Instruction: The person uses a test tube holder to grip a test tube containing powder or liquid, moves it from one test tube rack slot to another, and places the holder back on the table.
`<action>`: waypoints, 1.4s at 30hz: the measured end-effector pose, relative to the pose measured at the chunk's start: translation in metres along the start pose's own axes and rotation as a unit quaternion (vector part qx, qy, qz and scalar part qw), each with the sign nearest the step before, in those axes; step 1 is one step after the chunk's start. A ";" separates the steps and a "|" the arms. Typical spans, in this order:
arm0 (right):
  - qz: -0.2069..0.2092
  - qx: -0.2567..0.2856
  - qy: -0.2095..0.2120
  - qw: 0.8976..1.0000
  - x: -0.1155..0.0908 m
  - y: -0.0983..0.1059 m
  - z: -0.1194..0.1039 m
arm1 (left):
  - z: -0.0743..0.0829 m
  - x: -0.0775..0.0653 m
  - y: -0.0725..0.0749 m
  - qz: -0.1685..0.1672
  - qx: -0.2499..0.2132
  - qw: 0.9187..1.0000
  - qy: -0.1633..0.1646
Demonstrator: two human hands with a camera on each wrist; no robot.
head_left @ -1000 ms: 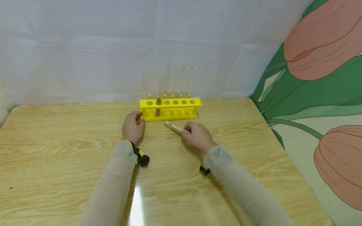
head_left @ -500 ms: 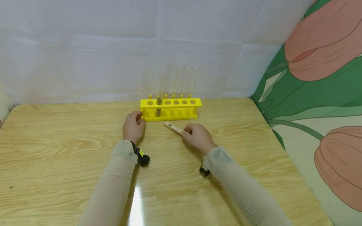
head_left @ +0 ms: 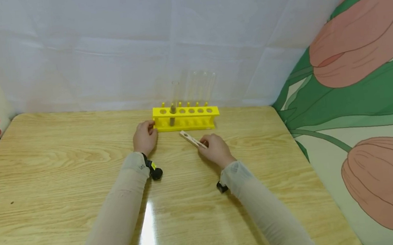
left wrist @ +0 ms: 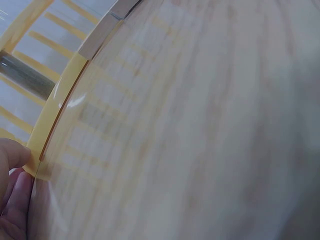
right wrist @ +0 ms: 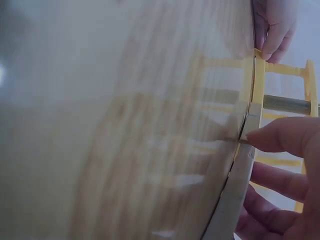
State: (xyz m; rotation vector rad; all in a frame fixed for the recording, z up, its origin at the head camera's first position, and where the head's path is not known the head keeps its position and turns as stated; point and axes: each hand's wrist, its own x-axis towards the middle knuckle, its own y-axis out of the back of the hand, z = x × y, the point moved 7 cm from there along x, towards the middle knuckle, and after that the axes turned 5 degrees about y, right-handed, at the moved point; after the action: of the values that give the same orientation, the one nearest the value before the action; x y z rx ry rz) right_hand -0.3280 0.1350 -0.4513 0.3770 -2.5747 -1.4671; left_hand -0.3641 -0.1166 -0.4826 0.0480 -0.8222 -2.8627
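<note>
A yellow test tube rack (head_left: 185, 115) stands at the back of the table. My left hand (head_left: 145, 139) holds its left end; the left wrist view has the thumb against the rack's corner (left wrist: 36, 145). One test tube (head_left: 172, 121) with dark grey contents stands in the second hole from the left. In front of the rack my right hand (head_left: 216, 149) pinches the near end of a pale wooden test tube clamp (head_left: 187, 137) between thumb and fingers. The clamp's far end points left toward the rack, low over the tabletop. Whether it touches the table, I cannot tell.
Several clear glass tubes (head_left: 206, 85) rise behind the rack's right half, faint against the white cloth (head_left: 101, 56). A wood-grain table (head_left: 71, 173) reaches back to that cloth. A tulip-patterned covering (head_left: 365, 38) borders the right side.
The clamp's far end shifts slightly right and its side turns, showing its cut-outs more plainly. My left hand and the rack stay nearly still.
</note>
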 end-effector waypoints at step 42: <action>-0.187 -0.039 0.007 0.982 0.007 0.008 0.034 | -0.013 0.013 0.006 -0.058 -0.033 0.998 0.004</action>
State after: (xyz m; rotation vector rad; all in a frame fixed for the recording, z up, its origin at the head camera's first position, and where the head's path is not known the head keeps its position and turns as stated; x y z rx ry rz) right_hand -0.3443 0.1652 -0.4618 0.8982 -2.5219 -1.6627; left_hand -0.3747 -0.1310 -0.4904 0.1034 -0.7462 -2.9946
